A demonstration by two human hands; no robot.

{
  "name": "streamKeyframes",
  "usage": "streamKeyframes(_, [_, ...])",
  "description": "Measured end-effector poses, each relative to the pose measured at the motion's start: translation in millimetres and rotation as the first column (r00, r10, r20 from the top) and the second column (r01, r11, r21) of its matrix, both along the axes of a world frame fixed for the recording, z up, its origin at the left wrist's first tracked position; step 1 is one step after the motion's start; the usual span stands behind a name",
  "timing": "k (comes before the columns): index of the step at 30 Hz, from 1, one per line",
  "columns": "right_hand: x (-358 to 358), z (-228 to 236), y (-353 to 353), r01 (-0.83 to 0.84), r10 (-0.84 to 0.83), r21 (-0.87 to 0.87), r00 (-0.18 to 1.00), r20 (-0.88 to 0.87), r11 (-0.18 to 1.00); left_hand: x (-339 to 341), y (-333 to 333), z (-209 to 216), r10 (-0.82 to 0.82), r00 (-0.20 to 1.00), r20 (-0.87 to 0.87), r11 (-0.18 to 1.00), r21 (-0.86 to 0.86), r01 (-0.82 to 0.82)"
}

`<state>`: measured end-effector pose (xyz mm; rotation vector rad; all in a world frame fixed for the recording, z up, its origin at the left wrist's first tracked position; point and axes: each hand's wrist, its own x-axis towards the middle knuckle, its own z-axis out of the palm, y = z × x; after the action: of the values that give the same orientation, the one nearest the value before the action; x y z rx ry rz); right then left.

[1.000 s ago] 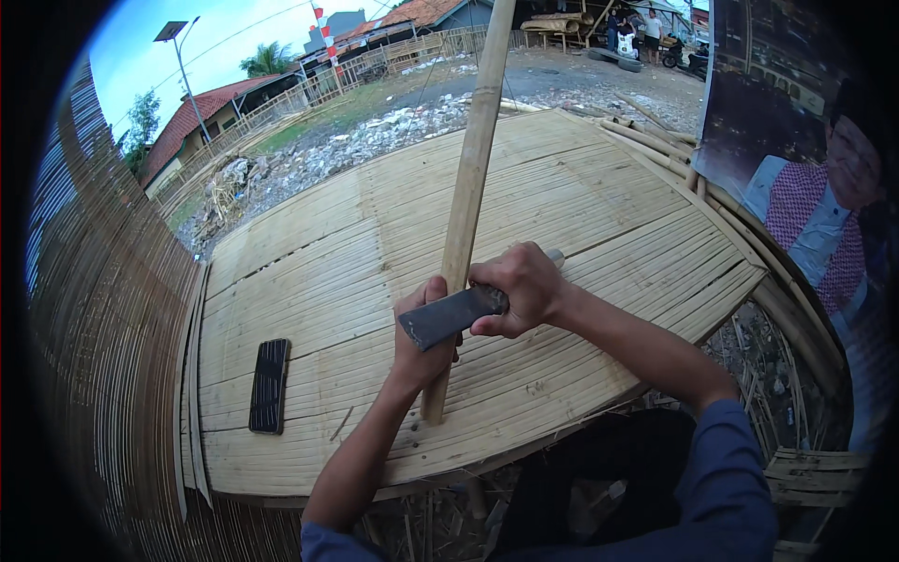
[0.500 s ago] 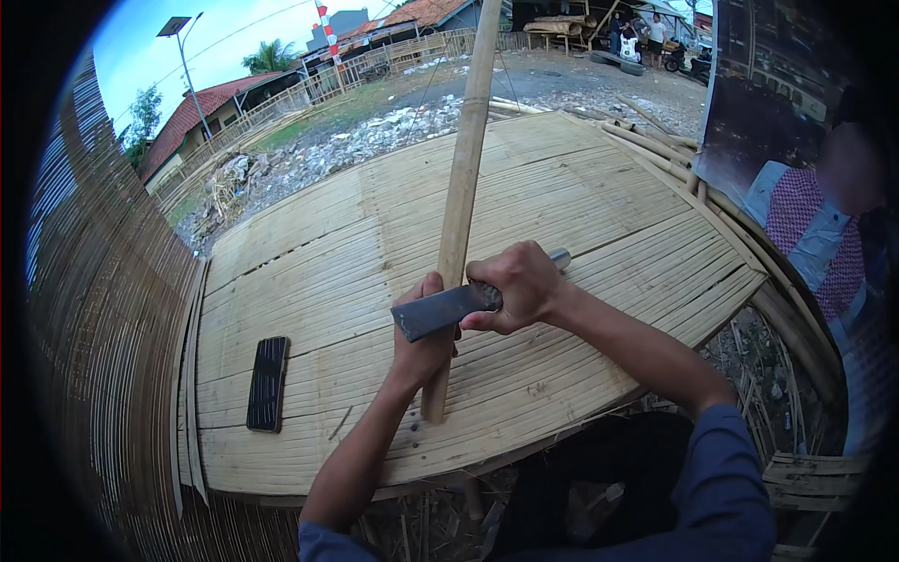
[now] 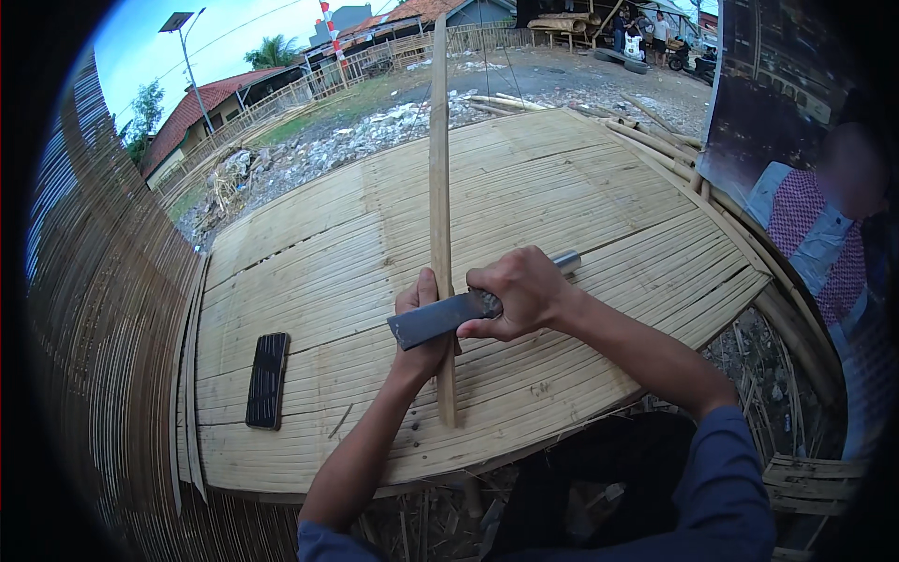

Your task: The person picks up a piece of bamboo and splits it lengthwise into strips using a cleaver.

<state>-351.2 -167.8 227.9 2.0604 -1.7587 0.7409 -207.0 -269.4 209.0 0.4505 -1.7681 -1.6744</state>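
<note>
A long bamboo strip (image 3: 439,178) stands up from the platform, its lower end near the front edge and its top reaching past the far edge. My left hand (image 3: 420,328) is closed around its lower part, thumb pointing up. In my right hand (image 3: 524,295) is a knife with a broad, square-ended dark blade (image 3: 429,323), gripped near the blade. The end of its shiny, tube-like handle pokes out to the right of the fist. The blade crosses in front of my left hand and the strip; whether it touches the strip I cannot tell.
The slatted bamboo platform (image 3: 318,318) has a dark phone (image 3: 268,381) lying on its left part. A bamboo slat screen (image 3: 112,309) rises at the left. Bamboo poles (image 3: 651,145) lie along the right edge. A person in a patterned top (image 3: 815,220) is at the right.
The bamboo strip has turned about its length and now shows a narrower side. Its upper end has swung left. My right hand and the knife have shifted only slightly.
</note>
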Motion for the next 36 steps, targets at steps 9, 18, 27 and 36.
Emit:
streamKeyframes(9, [5,5,5,-0.084,0.084,-0.016,0.996,-0.044,0.996,-5,3,-6,-0.059,0.995,-0.077,0.994,-0.101,0.051])
streamKeyframes(18, [14,6,8,-0.112,0.112,-0.022,0.993,0.029,0.994,2,1,2,-0.05,0.999,-0.007,0.995,0.09,0.051])
streamKeyframes(27, [7,6,5,0.022,-0.022,0.053,1.0,0.006,0.998,1,-6,-2,-0.029,0.999,-0.032,1.0,-0.007,0.029])
streamKeyframes(36, [5,3,5,0.04,-0.04,-0.002,0.999,0.008,0.999,-2,-1,-2,-0.038,0.999,-0.019,0.996,0.075,0.039])
